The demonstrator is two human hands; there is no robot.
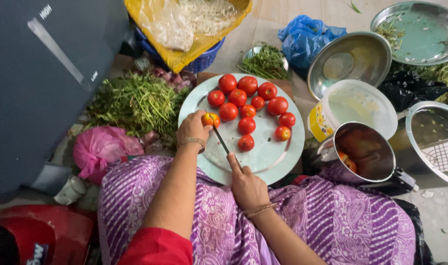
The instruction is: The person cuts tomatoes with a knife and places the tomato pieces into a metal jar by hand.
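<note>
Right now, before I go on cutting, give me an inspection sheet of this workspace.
Surface: round steel plate on the lap, floor around it.
Job's things: tomato being cut; twelve loose tomatoes; knife.
Clutter: leafy greens, pink bag, blue bag, steel bowl, white tub, steel pot.
Grippers: left hand steadies the tomato; right hand grips the knife.
Cables: nothing seen.
Surroundings: dark appliance at left, basket behind.
</note>
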